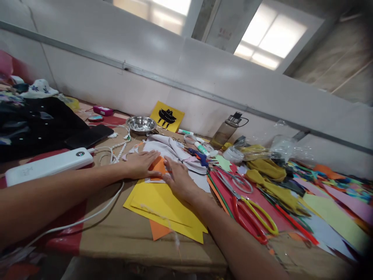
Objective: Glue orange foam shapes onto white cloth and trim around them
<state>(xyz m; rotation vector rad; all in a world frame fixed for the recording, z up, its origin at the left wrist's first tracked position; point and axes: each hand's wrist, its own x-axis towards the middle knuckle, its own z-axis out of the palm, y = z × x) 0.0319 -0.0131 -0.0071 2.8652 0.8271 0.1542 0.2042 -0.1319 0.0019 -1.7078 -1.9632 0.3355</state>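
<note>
Desk: brown-covered desk; the work lies near its middle, between a white power bank and a red sheet.
Yellow sheets: stacked yellow sheets below the hands, edges out of line; an orange corner shows from beneath.
Pale material: a crumpled pale piece, paper or cloth (cannot tell which), just beyond the fingers.
Scissors: scissors with one red and one yellow handle, on the red sheet, to the right of the right forearm. Neither hand touches them.
Left hand: left hand palm down, fingers extended at the orange piece's left side; released, nothing clenched.
Right hand: right hand opposite, fingers loosely spread at the right side; also released.
Orange piece: orange piece lies between the two hands, at the top of the yellow sheets, partly hidden by fingers. Step judged: flattening or squaring by light pressure from both sides.
Next-move demand: judged, any shift of the orange piece calls for one hand steadying it while the other takes an edge; loose layers below could slide.
</note>
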